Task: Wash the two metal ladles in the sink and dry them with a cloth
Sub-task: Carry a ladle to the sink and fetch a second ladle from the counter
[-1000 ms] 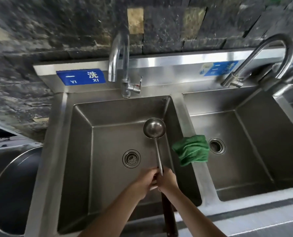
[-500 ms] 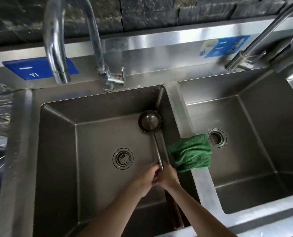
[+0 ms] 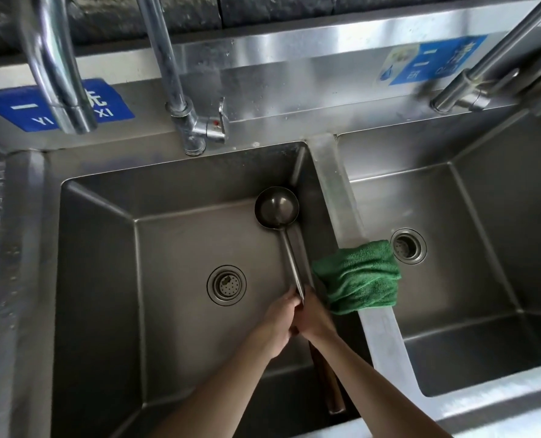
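A metal ladle (image 3: 277,207) lies in the left sink basin (image 3: 98,248), its bowl near the back right corner and its shaft running toward me along the right wall. My left hand (image 3: 278,320) and my right hand (image 3: 315,317) are both closed around the shaft, side by side. The dark wooden end of the handle (image 3: 330,387) sticks out below my right wrist. A folded green cloth (image 3: 359,276) is draped over the divider between the two basins, just right of my hands. Only one ladle is in view.
A tall faucet (image 3: 180,90) stands behind the left basin, its spout (image 3: 70,115) curving to the left; no water runs. The right basin (image 3: 484,279) has its own faucet (image 3: 471,90) at the back right. Each basin floor has a drain.
The view has moved closer and lower over the sink. Both hands keep their hold on the ladle shaft, and the ladle bowl has stayed near the back right corner.
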Tool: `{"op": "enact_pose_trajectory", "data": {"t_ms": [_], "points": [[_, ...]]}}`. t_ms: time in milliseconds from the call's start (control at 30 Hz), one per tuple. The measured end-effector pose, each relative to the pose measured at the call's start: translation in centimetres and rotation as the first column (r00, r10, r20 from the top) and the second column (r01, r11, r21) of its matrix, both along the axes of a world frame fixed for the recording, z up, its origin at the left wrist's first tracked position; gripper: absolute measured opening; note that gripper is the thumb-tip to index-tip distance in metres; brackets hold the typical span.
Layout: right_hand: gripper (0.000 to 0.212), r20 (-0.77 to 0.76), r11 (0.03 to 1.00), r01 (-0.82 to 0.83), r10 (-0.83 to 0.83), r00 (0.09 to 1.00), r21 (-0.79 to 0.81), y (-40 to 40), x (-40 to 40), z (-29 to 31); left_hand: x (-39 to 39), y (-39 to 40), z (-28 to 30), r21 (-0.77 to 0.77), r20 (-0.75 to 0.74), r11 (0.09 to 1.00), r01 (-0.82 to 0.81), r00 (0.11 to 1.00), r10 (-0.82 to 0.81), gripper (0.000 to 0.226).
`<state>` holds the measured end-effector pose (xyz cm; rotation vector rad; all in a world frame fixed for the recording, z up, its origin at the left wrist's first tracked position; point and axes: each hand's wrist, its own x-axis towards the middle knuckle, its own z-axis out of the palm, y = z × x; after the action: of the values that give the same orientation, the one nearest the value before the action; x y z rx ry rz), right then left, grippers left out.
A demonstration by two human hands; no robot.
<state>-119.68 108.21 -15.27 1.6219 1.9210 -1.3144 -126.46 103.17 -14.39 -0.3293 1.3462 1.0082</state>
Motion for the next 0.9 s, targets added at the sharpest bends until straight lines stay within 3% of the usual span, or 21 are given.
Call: {"op": "enact_pose_trajectory", "data": {"t_ms": [133, 233, 400, 500, 600, 767, 900], "points": [[0.038, 0.060, 0.996, -0.075, 0.073, 0.996, 0.046, 0.2, -0.1, 0.8, -0.2, -0.2, 1.0, 0.029, -0.042, 0.995, 0.099, 0.994, -0.097, 0.044], [0.050, 0.067, 0.972, -0.169, 0.160, 0.985, 0.165, 0.3, -0.4, 2.3, -0.8, -0.6, 3.3, 0.037, -0.084, 0.987, 0.158, 0.984, -0.154, 0.043], [0.060, -0.010, 0.919, -0.298, 0.311, 0.950, 0.257, 0.1, -1.1, 4.9, -2.9, -2.7, 6.1, 0.028, -0.339, 0.978, 0.205, 0.923, -0.184, 0.040], [0.068, -0.016, 0.862, -0.435, 0.454, 0.891, 0.260, -0.6, -1.6, 6.0, -5.1, -5.8, 6.4, -0.054, -0.604, 0.955, 0.293, 0.752, -0.265, 0.054], [0.079, 0.009, 0.756, -0.582, 0.608, 0.794, 0.298, -1.7, -2.2, 7.1, -7.1, -10.0, 7.1, -0.198, -0.782, 0.898, 0.392, 0.489, -0.386, 0.067], [0.093, 0.090, 0.511, -0.733, 0.791, 0.606, 0.449, -3.6, -3.4, 8.8, -8.7, -15.9, 9.0, -0.537, -0.755, 0.692, 0.482, 0.090, -0.649, 0.088], [0.096, 0.115, 0.405, -0.768, 0.846, 0.520, 0.496, -5.1, -4.2, 10.1, -8.4, -18.8, 10.9, -0.608, -0.738, 0.665, 0.435, -0.001, -0.675, 0.091]]}}
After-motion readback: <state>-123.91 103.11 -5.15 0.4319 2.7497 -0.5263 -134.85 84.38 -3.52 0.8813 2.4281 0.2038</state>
